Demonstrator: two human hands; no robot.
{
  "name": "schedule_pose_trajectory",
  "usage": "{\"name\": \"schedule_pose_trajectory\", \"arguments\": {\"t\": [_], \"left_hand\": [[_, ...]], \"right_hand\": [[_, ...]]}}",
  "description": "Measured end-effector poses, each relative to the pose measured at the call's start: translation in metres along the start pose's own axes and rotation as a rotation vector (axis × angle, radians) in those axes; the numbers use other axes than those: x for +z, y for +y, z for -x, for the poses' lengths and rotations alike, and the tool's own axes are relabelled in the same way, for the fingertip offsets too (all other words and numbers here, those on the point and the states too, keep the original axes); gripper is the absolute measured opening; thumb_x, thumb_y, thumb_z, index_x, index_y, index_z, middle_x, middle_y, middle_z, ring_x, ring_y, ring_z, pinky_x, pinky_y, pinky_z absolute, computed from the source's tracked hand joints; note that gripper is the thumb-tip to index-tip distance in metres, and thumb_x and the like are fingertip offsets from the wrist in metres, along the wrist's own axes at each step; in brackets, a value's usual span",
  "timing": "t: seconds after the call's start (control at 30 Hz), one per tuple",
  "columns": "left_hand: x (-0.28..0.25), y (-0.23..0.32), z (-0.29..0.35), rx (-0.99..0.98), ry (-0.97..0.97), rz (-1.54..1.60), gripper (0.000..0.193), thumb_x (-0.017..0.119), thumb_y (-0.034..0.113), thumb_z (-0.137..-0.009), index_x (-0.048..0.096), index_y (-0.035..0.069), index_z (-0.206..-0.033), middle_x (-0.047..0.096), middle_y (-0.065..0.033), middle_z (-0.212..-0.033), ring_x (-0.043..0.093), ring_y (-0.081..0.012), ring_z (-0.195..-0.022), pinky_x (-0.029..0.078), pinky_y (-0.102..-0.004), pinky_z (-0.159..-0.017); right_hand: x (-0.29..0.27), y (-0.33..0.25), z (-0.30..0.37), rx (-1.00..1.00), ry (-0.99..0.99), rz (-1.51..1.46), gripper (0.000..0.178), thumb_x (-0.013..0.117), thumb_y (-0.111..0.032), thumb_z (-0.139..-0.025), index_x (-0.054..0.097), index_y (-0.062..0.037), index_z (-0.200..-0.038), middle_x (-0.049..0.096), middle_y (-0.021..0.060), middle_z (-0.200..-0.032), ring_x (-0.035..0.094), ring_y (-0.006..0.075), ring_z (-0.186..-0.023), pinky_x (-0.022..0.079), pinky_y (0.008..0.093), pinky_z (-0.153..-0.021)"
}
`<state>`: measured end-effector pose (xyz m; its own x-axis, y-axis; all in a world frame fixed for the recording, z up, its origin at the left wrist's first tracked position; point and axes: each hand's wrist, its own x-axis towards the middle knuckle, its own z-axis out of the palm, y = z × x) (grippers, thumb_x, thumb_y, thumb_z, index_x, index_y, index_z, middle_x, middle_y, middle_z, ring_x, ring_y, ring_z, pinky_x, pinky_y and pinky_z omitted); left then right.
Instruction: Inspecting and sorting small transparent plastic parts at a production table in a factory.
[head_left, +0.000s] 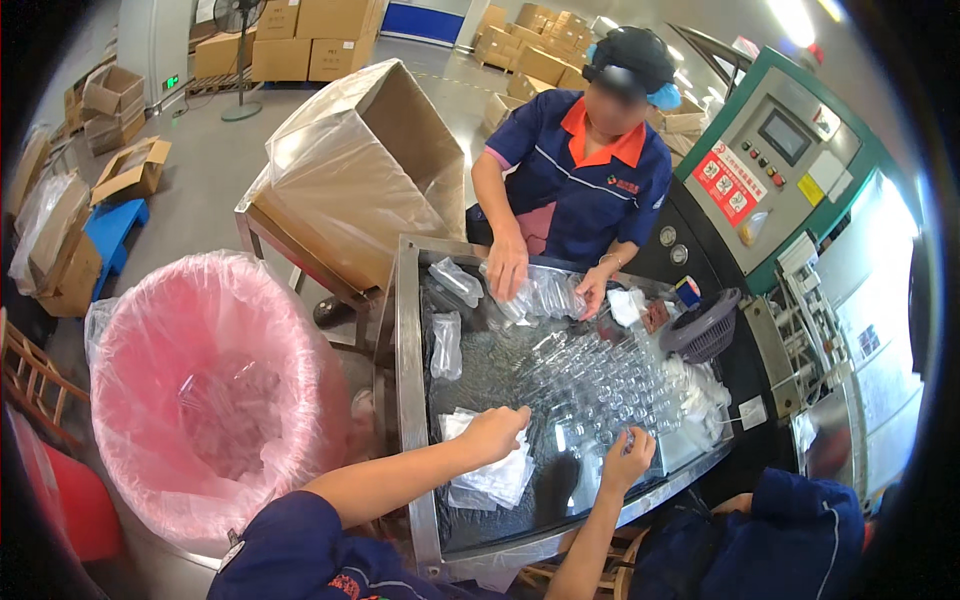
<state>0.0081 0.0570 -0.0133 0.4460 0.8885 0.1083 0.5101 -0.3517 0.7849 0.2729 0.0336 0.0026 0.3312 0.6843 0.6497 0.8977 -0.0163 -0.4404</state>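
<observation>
- Left hand (492,437): fingers curled, above the edge of the white stack (492,485); whether it pinches anything cannot be told.
- Right hand (628,462): fingers bent upward, near the clear plastic pieces (600,385); its grip cannot be told.
- Clear plastic pieces: spread in rows across the middle of the metal-rimmed bench (406,400).
- Co-worker's hands (507,268): at a clear bundle (550,295) on the far side.
</observation>
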Motion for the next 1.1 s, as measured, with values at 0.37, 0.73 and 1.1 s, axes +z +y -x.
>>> {"name": "schedule_pose_trajectory", "arguments": {"t": [0.37,0.73,1.1], "left_hand": [[0.003,-0.006,-0.006,0.087,-0.045,-0.034,0.013,0.055,0.003,-0.080,0.056,0.004,-0.092,0.065,-0.0170,-0.086,0.063,-0.0385,-0.087,0.049,-0.0471,-0.073],[0.005,0.015,0.049,0.233,0.154,0.236,0.010,0.061,0.004,-0.077,0.059,0.002,-0.087,0.064,-0.0140,-0.079,0.064,-0.0309,-0.077,0.051,-0.0392,-0.068],[0.001,0.010,0.076,0.010,0.283,0.474,0.011,0.064,0.002,-0.079,0.060,0.003,-0.089,0.061,-0.0053,-0.068,0.058,-0.0123,-0.059,0.046,-0.0283,-0.056]], "right_hand": [[-0.012,-0.005,0.013,0.064,-0.047,-0.030,0.014,0.066,0.001,-0.077,0.061,-0.0022,-0.090,0.055,0.0117,-0.091,0.056,0.0236,-0.073,0.046,0.0341,-0.060],[-0.033,-0.042,0.073,0.046,0.087,-0.165,0.020,0.067,0.007,-0.073,0.063,0.0013,-0.092,0.056,0.0129,-0.099,0.057,0.0222,-0.079,0.049,0.0306,-0.064],[-0.043,-0.053,0.105,0.228,-0.001,-0.534,0.016,0.064,0.002,-0.083,0.061,0.0000,-0.099,0.053,0.0065,-0.102,0.056,0.0145,-0.082,0.048,0.0274,-0.072]]}}
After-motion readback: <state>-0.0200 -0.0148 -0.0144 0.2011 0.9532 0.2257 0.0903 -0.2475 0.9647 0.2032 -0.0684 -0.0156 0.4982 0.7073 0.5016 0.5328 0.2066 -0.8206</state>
